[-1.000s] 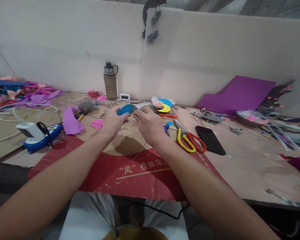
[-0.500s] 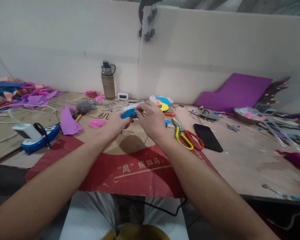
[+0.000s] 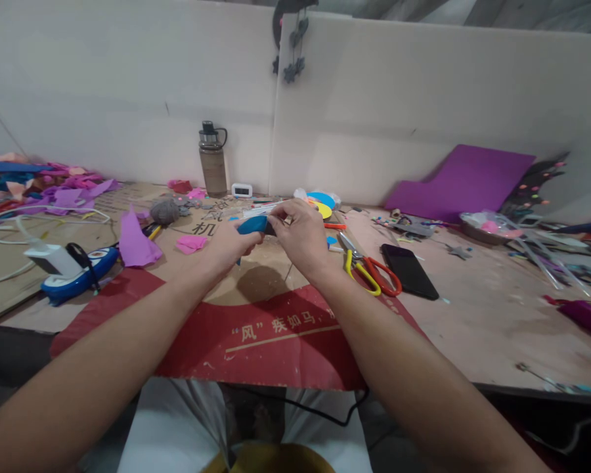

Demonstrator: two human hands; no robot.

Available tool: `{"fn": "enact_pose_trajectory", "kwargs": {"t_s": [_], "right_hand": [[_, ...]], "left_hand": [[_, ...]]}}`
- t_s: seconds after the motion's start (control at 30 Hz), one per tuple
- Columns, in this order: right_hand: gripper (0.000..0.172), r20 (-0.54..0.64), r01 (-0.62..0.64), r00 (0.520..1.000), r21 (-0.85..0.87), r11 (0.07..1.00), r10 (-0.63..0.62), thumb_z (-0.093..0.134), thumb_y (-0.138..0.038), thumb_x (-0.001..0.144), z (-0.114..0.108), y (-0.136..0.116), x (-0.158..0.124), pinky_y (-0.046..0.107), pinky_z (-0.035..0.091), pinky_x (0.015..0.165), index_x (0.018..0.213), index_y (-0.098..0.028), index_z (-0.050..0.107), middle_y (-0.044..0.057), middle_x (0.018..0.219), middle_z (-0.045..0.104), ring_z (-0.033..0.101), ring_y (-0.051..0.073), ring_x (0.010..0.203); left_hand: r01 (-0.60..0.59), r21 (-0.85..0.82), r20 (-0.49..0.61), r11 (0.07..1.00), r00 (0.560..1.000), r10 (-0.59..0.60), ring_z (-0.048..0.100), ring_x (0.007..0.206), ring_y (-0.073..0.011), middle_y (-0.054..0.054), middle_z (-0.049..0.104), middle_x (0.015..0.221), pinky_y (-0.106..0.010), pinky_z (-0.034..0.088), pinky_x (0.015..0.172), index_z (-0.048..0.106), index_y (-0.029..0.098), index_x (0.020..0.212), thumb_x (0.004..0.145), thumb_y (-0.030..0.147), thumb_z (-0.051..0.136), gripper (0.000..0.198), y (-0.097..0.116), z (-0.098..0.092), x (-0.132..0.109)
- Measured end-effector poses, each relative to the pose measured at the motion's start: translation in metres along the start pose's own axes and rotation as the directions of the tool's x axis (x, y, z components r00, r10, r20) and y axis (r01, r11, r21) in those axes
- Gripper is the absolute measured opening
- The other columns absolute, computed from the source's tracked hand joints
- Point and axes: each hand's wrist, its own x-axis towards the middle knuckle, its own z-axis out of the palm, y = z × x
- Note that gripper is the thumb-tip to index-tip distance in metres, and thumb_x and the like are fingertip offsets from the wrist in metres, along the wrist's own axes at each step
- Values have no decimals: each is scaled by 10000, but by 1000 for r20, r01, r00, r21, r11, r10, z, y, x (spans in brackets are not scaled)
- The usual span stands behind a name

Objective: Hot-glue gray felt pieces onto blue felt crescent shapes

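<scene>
Both my hands meet above the cardboard sheet [image 3: 256, 341] on the table. My left hand [image 3: 229, 244] pinches a blue curved paper piece [image 3: 253, 225] from the left. My right hand [image 3: 300, 235] has its fingers closed on the same blue piece from the right, thumb and fingertips pressed at its end. The piece is partly hidden by my fingers. Yellow and red scissors [image 3: 369, 270] lie just right of my right hand, with a black phone [image 3: 410, 271] beside them.
A bottle [image 3: 213, 159] and a small white clock [image 3: 241, 190] stand by the white back wall. Purple paper scraps [image 3: 135, 241] and a blue-white device [image 3: 73, 270] lie at left. Purple foam sheet [image 3: 465, 184] leans at right, with sticks and clutter [image 3: 536, 246] below it.
My hands have drawn together and lifted slightly, the right hand closing over the end of the blue piece. The view has shifted a little down and left.
</scene>
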Motion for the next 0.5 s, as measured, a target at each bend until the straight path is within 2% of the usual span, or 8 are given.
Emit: {"fn": "enact_pose_trajectory", "kwargs": {"t_s": [0.3,0.5], "right_hand": [[83,-7,9,1000,42,999,-8,593,-174,797,-6,3,1,319,433,760,754,-177,664,42,800,666,581,167,784],[94,49,-154,988,122,981,149,611,-242,787,-8,5,2,301,430,682,767,-189,687,27,753,659,546,147,694]], "left_hand": [[-16,-42,0,999,1000,16,354,432,-68,35,470,507,-228,230,430,548,163,628,612,218,603,80,2,0,-1],[28,-105,15,994,1000,-27,350,423,-62,42,460,495,-221,223,415,511,167,597,596,218,623,124,10,0,-4]]}}
